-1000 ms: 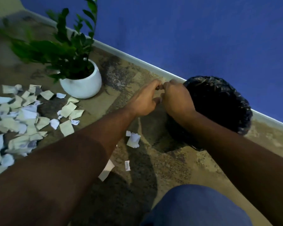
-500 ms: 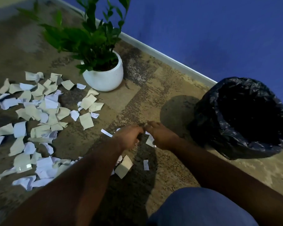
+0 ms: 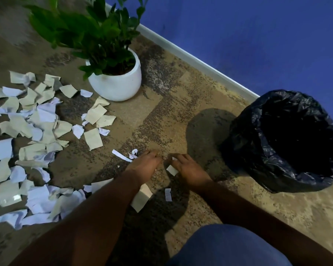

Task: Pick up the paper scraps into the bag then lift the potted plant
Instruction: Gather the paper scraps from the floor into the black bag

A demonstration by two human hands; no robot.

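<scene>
Head view: both hands are low on the carpet at centre frame. The right hand pinches a small white scrap; the left hand has curled fingers over the floor, and whether it grips anything cannot be told. Torn white and cream paper scraps litter the left of the frame. A white-potted plant stands at upper centre. An open black bag sits at right.

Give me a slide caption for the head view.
Both hands gather paper scraps on the carpet, between the potted plant and the open black bag.
</scene>
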